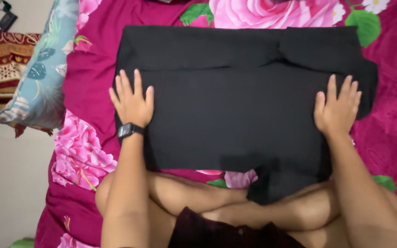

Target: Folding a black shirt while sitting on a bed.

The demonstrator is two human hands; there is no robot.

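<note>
Folded black garment [240,105] spread across the middle of the frame on a magenta floral bedspread [83,87], long axis running left to right. Left hand [132,103] flat on its left edge, fingers spread, grip released, grasping nothing. Right hand [337,110] likewise flat near the right edge, equally close. Patterned pillow [42,78] at upper left. Lower edge of cloth partly hidden behind crossed legs [217,202]

Bedspread [88,82] under black garment [235,115] hidden; pillow [42,78] cut off.
</note>
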